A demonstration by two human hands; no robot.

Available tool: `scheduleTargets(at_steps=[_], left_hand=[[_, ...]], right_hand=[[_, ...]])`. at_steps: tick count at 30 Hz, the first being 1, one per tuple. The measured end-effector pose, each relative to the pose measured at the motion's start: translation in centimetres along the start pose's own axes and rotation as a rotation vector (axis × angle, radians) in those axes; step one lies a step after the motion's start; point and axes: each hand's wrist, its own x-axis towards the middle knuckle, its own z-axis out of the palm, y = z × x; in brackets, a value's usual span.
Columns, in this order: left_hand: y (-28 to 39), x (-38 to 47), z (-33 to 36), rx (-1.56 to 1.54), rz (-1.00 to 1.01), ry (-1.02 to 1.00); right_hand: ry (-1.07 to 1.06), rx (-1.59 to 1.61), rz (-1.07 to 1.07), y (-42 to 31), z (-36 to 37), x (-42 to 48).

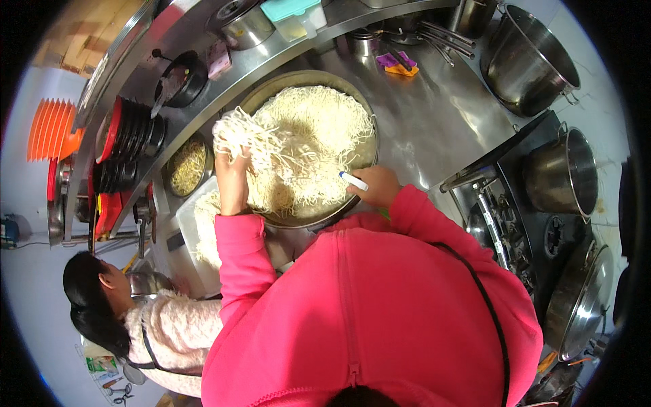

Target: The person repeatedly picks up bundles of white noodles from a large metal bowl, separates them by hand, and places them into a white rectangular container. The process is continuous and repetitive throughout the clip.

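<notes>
Before me, a large round shallow pan (367,147) holds a wide heap of pale noodles (325,114). At the heap's left side my left hand (234,170) grips a raised bunch of noodles (246,135), with strands hanging over its fingers. My right hand (379,184), by the pan's lower right rim, is closed around a white object with a blue tip (354,181); its exact kind cannot be told. A translucent plastic tray (189,216) with more noodles lies left of my left forearm.
A co-worker (168,325) stands close on my left. Bean sprouts fill a round container (206,168) at the left. Stacked black bowls (137,132) stand on the steel shelf (254,66). Cloths (399,63) lie behind the pan; large steel pots (529,56) and a stove (554,236) are at right.
</notes>
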Motion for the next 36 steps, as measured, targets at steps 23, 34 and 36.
scheduleTargets(at_steps=[23, 34, 36], left_hand=[[0.5, 2.1, -2.0, 0.982, 0.044, -0.082], [-2.5, 0.1, -1.5, 1.029, 0.061, -0.404], [-2.9, 0.3, -1.5, 1.071, 0.02, -0.358]], right_hand=[[0.119, 0.062, -0.155, -0.7, 1.7, 0.7], [0.079, -0.021, -0.139, -0.6, 1.6, 0.0], [0.103, 0.022, -0.14, -0.3, 1.4, -0.1]])
